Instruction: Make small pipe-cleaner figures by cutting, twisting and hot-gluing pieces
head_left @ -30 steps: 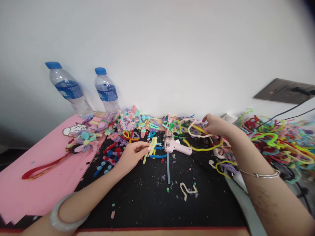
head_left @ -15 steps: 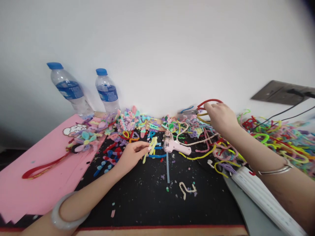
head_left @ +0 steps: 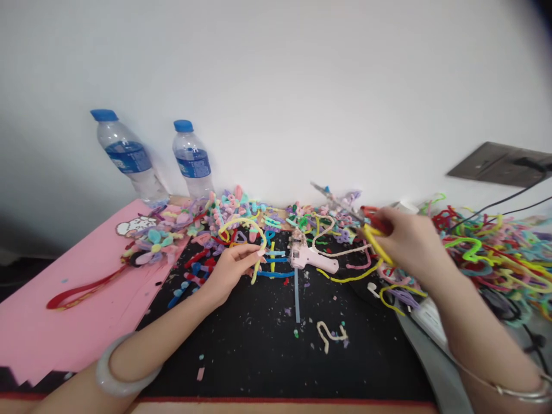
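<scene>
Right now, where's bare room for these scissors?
The black mat has room between white bangle and cream curl, scraps aside; so does the pink sheet, between bangle and red strap. Crowded: along the wall and the right-hand pipe-cleaner heap.

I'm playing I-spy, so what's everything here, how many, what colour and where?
Wall: one, white, back
Bottles: two, clear, back left
Socket plate: one, grey, right
Cords: several, black, right
Power strip: one, white, right
Sheet: one or more, pink, left
Flower bunch: one, multicoloured, on sheet
Strap: one, red, on sheet
Mat: one, black, centre
Glue gun: one, pink, on mat
Fuzzy stems: many, mixed colours, back and right
Scissors: one, red-yellow handles, right of centre
Held stem: one, yellow, left of centre
Bangles: two, pale and silvery, lower left and right
Left hand: one, centre-left, pinching held stem
Right hand: one, centre-right, gripping scissors
</scene>
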Motion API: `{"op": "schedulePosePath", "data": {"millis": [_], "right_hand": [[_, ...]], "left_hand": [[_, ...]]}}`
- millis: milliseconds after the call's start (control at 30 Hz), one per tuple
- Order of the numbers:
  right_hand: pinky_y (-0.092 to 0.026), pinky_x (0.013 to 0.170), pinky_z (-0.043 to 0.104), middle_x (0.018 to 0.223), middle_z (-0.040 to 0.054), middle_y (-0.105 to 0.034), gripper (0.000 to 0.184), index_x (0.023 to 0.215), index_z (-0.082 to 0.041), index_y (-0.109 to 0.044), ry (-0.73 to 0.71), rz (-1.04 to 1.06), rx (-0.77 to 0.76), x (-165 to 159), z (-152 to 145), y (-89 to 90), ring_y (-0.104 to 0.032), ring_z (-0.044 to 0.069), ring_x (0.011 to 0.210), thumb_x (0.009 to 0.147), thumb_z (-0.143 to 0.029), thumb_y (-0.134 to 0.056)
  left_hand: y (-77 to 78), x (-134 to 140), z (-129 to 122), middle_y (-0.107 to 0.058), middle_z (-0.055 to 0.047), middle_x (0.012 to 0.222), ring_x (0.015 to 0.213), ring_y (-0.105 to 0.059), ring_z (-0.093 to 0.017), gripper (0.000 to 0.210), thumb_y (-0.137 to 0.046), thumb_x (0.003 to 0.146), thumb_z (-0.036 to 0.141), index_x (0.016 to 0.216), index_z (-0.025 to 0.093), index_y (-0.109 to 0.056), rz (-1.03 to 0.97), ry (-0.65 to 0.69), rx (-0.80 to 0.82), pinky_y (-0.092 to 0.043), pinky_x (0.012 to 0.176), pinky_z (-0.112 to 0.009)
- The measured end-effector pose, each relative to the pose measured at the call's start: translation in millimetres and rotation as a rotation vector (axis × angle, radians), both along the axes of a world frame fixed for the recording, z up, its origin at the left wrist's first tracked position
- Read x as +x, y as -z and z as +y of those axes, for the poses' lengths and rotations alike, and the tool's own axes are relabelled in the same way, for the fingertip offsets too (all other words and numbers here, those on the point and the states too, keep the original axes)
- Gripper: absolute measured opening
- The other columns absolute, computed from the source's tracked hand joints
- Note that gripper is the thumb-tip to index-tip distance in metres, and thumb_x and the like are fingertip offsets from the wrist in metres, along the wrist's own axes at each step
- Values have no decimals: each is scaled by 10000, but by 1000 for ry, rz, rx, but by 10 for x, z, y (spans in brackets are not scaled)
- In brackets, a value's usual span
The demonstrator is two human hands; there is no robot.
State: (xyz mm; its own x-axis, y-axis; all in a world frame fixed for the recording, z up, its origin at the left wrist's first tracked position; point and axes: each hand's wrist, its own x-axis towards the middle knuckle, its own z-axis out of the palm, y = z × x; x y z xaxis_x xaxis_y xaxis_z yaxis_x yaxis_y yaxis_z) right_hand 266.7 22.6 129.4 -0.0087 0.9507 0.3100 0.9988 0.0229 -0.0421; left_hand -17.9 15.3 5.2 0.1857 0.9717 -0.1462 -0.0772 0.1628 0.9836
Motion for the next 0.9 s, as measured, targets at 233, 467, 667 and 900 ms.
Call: {"op": "schedulePosePath", "data": {"millis": [233, 467, 667, 900], "right_hand": [[-274, 496, 241, 657, 7, -573, 275, 685, -210, -454, -124, 106, -168, -539, -248, 606, -512, 158, 567, 734, -464, -549], [-346, 573, 259, 872, 53, -625, 292, 884, -202, -500, -196, 112, -168, -592, -295, 962, -602, 218, 772, 762, -463, -545], [-359, 584, 267, 867, 54, -631, 280, 864, -205, -529, -237, 100, -146, -578, -353, 1020, -606, 228, 776, 751, -460, -547], [-320, 543, 255, 795, 36, -622, 219, 775, -214, -516, -242, 98, -162, -631, -371, 1024, -595, 208, 710, 745, -428, -547]], "left_hand": [[22, -39, 33, -630, -22, 666, 618, -574, -147, 290, -662, 714, 376, 876, 136, -673, 53, -126, 88, -441, 552, -236], [29, -60, 35, -693, -57, 824, 721, -623, -175, 261, -622, 746, 338, 898, 134, -680, 236, -194, 238, -489, 649, -260], [-9, -34, -20, -677, -47, 795, 627, -597, -148, 237, -588, 779, 347, 879, 149, -670, 369, -147, 327, -475, 550, -229], [54, -18, -38, -670, -65, 834, 684, -610, -159, 183, -573, 799, 304, 840, 162, -681, 439, -79, 492, -490, 598, -234]]}}
